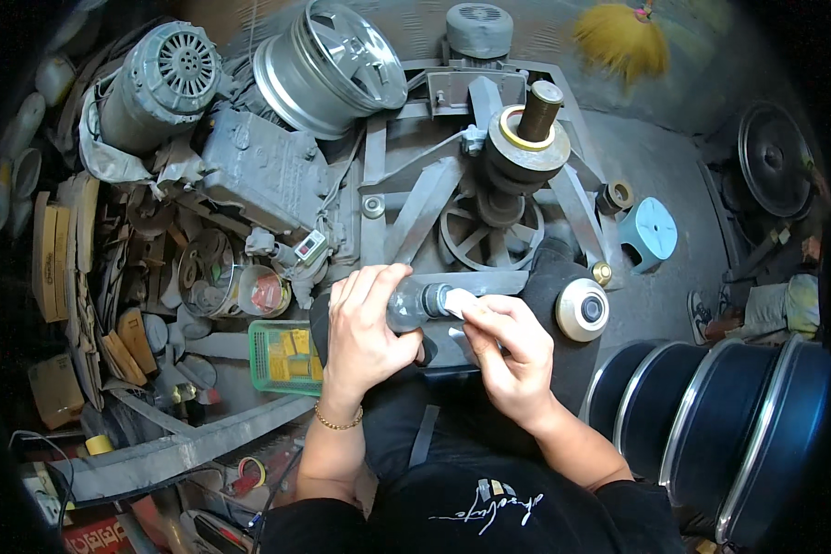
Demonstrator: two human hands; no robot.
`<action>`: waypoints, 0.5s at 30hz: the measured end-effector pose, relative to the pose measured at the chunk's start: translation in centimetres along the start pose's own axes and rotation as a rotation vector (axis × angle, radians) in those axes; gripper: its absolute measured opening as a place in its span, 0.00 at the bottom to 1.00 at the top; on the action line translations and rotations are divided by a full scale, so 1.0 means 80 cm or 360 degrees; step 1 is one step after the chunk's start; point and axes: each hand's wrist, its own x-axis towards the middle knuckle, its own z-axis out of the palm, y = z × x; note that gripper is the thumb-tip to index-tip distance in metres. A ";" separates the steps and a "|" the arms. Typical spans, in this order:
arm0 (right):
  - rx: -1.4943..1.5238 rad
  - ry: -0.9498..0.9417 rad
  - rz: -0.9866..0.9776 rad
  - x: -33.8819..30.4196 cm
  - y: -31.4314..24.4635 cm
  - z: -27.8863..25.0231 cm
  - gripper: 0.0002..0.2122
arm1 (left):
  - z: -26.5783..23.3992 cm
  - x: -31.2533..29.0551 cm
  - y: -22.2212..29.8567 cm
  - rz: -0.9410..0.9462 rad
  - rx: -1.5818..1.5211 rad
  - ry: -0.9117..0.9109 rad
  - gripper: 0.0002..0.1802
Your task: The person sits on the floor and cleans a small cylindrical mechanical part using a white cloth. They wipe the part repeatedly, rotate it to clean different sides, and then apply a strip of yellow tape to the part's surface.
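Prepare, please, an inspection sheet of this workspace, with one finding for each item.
Surface: grey metal frame, dusty-looking.
Job's things: dark bottle-like container; white piece at its mouth.
Clutter: green basket holding yellow packs.
Left fingers: wrapped around the container.
Right fingers: pinching the white piece.
Cables: dark cable, lower left.
Surroundings: blue stool right; wheel rims lower right; yellow broom upper right.

Slvr rim (328, 78) up top, blu stool (656, 228) R, grn basket (258, 358) L.
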 end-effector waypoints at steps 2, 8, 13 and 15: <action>0.0022 0.0001 0.0000 0.000 0.000 -0.001 0.12 | -0.009 0.004 0.003 0.0001 0.0091 -0.0084 0.33; 0.0080 -0.0026 0.0066 -0.001 0.001 0.002 0.10 | -0.039 0.016 0.018 0.0062 0.0377 -0.0208 0.33; 0.0228 0.0018 0.0264 -0.006 0.007 0.007 0.10 | -0.052 0.029 0.030 0.0089 0.0522 -0.0338 0.30; 0.0255 0.0019 0.0302 -0.009 0.011 0.010 0.09 | -0.054 0.031 0.031 0.0111 0.0587 -0.0369 0.29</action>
